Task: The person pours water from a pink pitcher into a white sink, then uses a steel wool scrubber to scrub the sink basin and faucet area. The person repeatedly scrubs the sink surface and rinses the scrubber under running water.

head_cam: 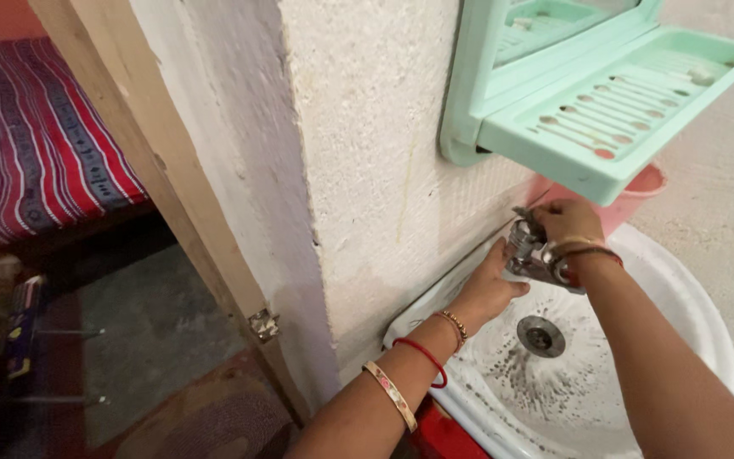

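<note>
Head view, from left to right: a red striped bedcover (40, 136) lies on a bed at the far left, beyond a wooden door frame (155, 161) with a small metal hinge (263, 324) low on it. Next comes the rough whitewashed wall corner (341, 170). My left hand (488, 287) reaches in along the foot of that wall, over the rim of the white washbasin (690, 314); its fingers are loosely curved and pressed up against the body of the metal tap (537, 263), touching it from the left, though I cannot tell whether they close around anything. On that forearm I wear a beaded bracelet (454, 325), a red bangle (425, 357) and a patterned gold bangle (391, 394). The tap juts from the wall just above the basin, with the round drain (541, 335) below it and dark specks spread across the bowl. My right hand (567, 219) sits on top of the tap, fingers pinched shut around its handle. Above it hangs a mint-green plastic mirror shelf (622, 110) with a slotted tray, and a pink bucket (635, 195) shows just behind my right hand.
</note>
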